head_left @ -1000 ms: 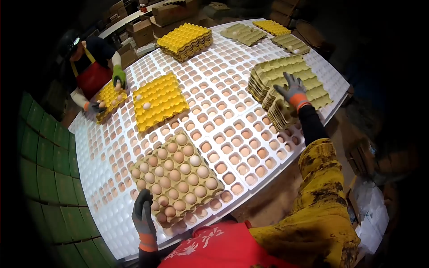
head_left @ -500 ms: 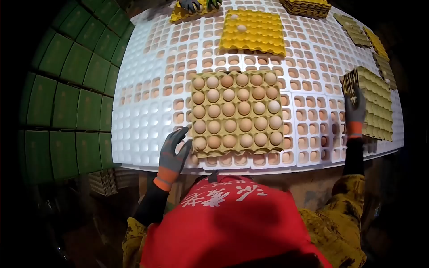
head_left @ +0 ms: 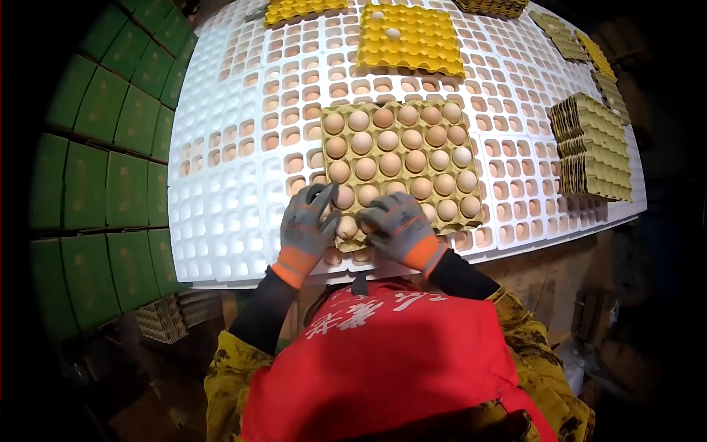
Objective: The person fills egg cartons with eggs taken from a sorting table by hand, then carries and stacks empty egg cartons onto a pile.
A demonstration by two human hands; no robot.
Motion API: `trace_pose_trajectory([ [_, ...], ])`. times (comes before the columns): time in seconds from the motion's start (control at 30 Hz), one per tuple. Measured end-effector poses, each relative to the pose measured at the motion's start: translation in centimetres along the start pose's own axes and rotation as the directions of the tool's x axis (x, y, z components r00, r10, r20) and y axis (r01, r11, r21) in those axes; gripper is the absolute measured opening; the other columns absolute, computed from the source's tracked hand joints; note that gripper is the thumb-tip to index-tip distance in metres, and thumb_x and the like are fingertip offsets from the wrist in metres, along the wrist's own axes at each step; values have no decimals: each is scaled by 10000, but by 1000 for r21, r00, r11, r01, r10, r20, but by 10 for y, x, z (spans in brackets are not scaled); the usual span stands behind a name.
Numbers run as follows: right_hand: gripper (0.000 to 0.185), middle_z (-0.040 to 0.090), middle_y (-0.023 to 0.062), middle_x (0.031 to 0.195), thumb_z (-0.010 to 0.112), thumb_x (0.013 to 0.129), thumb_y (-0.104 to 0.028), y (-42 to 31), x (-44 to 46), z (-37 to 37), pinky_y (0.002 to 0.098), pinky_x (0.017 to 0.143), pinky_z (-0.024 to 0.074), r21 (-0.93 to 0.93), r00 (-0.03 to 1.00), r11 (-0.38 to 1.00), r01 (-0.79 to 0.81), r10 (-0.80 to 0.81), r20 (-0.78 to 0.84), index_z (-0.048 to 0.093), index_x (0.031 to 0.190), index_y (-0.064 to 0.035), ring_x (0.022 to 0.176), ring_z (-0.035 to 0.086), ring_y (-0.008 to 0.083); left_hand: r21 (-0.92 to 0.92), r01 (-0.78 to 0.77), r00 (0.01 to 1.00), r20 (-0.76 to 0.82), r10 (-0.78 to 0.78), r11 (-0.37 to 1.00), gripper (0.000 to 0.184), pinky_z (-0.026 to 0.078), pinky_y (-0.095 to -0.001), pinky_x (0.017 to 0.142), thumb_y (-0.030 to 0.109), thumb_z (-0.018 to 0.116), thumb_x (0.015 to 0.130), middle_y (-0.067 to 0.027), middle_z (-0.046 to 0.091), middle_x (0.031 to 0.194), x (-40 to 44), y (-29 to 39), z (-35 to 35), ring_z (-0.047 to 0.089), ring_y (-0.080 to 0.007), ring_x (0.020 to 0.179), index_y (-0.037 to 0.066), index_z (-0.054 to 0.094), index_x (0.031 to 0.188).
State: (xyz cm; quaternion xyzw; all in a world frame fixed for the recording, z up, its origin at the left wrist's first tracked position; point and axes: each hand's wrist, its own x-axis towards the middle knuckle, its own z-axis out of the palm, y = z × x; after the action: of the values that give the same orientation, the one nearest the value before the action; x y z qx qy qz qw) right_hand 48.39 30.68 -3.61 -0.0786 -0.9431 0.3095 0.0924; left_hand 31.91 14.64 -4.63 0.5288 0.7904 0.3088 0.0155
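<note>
A tan pulp egg tray (head_left: 477, 188) full of light brown eggs lies in front of me on the white moulded trays. My left hand (head_left: 305, 225), in a grey glove with an orange cuff, is at the tray's near left corner, its thumb and bent fingers closed against an egg (head_left: 344, 197). Close by, my right hand (head_left: 401, 223), gloved alike, has its fingers curled down over eggs in the two nearest rows and partly hides them. One egg (head_left: 347, 227) shows between the two hands. The fingertips are partly hidden.
White moulded trays (head_left: 213, 247), many pockets holding eggs, cover the table. A yellow egg tray (head_left: 412, 44) with two eggs lies beyond. Stacked tan trays (head_left: 596, 151) stand at right. Green boxes (head_left: 88, 180) are piled at left; more trays (head_left: 162, 320) sit below.
My right hand has left the tray stack and come over to the eggs. My left hand has moved right onto the near left corner. Another person's gloved hands at the top are gone from view.
</note>
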Motion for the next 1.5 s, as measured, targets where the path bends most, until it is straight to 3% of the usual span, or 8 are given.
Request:
trace_pose_trajectory([
  [0.17, 348, 627, 56, 1049, 659, 826, -88, 18, -2, -40, 295, 839, 514, 935, 865, 217, -280, 479, 148, 602, 1167, -42, 968, 607, 131, 102, -20, 964, 267, -8, 995, 417, 512, -414, 846, 202, 735, 767, -125, 602, 1123, 37, 2, 1, 608, -316, 1025, 108, 621, 1157],
  [0.4, 340, 582, 113, 1055, 699, 797, -227, 7, 48, -2, 426, 800, 514, -395, 995, 919, -9, 46, 85, 601, 1095, -95, 966, 617, 300, -944, 321, 861, 324, -393, -75, 389, 524, -334, 884, 105, 581, 856, -71, 588, 1122, 31, -32, -4, 611, -190, 1032, 45, 561, 1240],
  [0.53, 406, 621, 94, 1026, 690, 810, -218, 15, 41, -17, 384, 724, 540, 13, 987, 987, -160, 160, -29, 592, 1182, -91, 886, 661, 258, -162, 155, 988, 28, -153, 975, 318, 533, -374, 788, 178, 696, 844, -91, 602, 1139, 60, -9, 10, 632, -261, 966, 97, 643, 1147],
  [0.67, 395, 608, -2, 996, 641, 866, -151, 40, 27, -54, 276, 696, 526, 934, 916, 229, -275, 359, 182, 598, 1252, -85, 856, 602, 98, 362, 14, 949, 289, -127, 932, 439, 521, -419, 761, 166, 708, 792, -90, 549, 1157, 71, -2, 28, 607, -287, 1001, 132, 560, 1205],
  [0.8, 434, 612, 92, 1144, 728, 812, -210, 44, 68, -44, 365, 775, 548, 265, 998, 962, 66, -57, -38, 620, 1225, -135, 939, 656, 250, 255, 54, 958, 261, -122, 966, 408, 512, -431, 772, 199, 724, 788, -103, 589, 1083, 71, -9, 21, 611, -310, 997, 119, 565, 1156],
  [1.0, 212, 534, 134, 1135, 683, 755, -149, 21, 102, -8, 463, 682, 544, -617, 987, 786, 35, 70, 145, 613, 952, -114, 834, 646, 338, -670, 473, 842, 154, -517, 572, 467, 529, -330, 831, 206, 787, 816, -94, 673, 1082, 42, -29, -22, 654, -207, 948, 49, 618, 1222],
  [1.1, 240, 562, 139, 1184, 711, 753, -173, 1, 111, -28, 461, 714, 544, -505, 972, 858, -93, 189, 142, 633, 968, -100, 912, 657, 341, -812, 541, 668, 258, -698, 218, 402, 494, -216, 509, 151, 769, 851, -64, 644, 1014, 6, -86, -52, 601, -89, 667, 28, 624, 1206],
  [1.5, 374, 580, 106, 1157, 791, 732, -272, -119, 251, 131, 417, 783, 532, 39, 988, 988, -152, 151, 14, 639, 1035, -112, 956, 650, 323, -160, 414, 875, -201, -440, 896, 404, 503, -353, 892, 98, 772, 790, -76, 641, 1103, -32, -313, -107, 616, -242, 1030, 63, 633, 1167],
])
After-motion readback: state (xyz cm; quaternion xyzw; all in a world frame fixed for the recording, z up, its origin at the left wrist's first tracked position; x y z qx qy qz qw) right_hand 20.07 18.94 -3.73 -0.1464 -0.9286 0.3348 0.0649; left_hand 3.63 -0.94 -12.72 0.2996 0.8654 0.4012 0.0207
